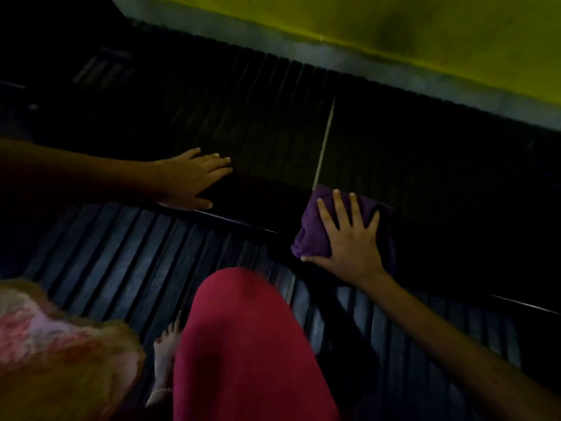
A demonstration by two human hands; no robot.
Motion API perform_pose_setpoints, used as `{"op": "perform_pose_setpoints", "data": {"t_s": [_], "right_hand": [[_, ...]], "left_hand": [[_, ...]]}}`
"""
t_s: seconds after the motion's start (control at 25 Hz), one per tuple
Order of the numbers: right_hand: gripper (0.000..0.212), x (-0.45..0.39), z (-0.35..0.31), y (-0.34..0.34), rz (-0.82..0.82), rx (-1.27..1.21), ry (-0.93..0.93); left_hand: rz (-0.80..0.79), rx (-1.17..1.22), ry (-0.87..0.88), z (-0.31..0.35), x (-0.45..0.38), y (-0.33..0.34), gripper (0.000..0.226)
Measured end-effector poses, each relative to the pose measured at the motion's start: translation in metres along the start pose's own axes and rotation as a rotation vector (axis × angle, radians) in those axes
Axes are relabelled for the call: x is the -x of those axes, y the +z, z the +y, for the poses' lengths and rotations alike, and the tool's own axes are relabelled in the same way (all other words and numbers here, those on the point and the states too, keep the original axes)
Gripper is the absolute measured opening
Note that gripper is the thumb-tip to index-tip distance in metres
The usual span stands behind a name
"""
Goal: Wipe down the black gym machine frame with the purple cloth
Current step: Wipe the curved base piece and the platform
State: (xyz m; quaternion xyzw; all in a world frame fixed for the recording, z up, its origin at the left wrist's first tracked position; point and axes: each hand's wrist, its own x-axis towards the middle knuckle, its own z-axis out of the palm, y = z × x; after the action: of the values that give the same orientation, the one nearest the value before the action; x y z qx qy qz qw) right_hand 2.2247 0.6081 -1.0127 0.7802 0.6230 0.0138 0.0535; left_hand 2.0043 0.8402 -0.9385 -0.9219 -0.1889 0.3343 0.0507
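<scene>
Purple cloth (312, 235): folded into a thick pad, lay on the black frame bar, under the right hand.
Right hand (349, 241): pressed flat on top of the cloth — fingers (336, 205) straight and spread, thumb out along the cloth's near edge; nothing curled round it.
Left hand (189, 180): rested palm-down on the same bar, well apart from the cloth; fingers extended and relaxed, tips reaching past the far edge, thumb on the near side. It grasped nothing.
Black gym machine frame (258, 205): a dark, low bar that ran across the view from left to lower right, with a thin bright edge line on its near side. Very dim light — surface detail could not be told.
Floor (121, 253): ribbed dark rubber matting on both sides of the bar, with a pale seam (323, 147) in the far mat that ended just behind the cloth.
Wall (394, 28): yellow-green, with a grey skirting strip at its foot, beyond the far mat.
Person: red-trousered knee (243, 344) bent forward in the near centre; bare foot (164, 357) on the mat beside it, an anklet just visible; patterned orange and pink fabric (54, 344) at lower left, blurred.
</scene>
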Motion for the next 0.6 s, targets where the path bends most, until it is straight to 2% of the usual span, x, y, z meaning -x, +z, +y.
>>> {"op": "perform_pose_setpoints", "data": {"t_s": [0.12, 0.28, 0.36, 0.48, 0.6], "right_hand": [[0.109, -0.026, -0.046, -0.002, 0.035, -0.02, -0.027], [0.107, -0.054, -0.098, -0.006, 0.087, -0.022, -0.044], [0.106, -0.064, -0.115, -0.006, 0.098, -0.023, -0.051], [0.105, -0.067, -0.118, -0.003, 0.149, -0.027, -0.102], [0.102, -0.064, -0.116, 0.0, 0.198, 0.003, -0.108]], "left_hand": [[-0.131, 0.062, -0.072, -0.029, 0.034, 0.042, 0.087], [-0.059, 0.193, -0.131, -0.036, 0.04, 0.087, 0.099], [0.041, 0.294, -0.132, -0.031, 0.036, 0.103, 0.103], [0.297, 0.455, -0.152, -0.025, 0.031, 0.122, 0.104], [0.442, 0.454, -0.149, -0.018, 0.028, 0.133, 0.106]]}}
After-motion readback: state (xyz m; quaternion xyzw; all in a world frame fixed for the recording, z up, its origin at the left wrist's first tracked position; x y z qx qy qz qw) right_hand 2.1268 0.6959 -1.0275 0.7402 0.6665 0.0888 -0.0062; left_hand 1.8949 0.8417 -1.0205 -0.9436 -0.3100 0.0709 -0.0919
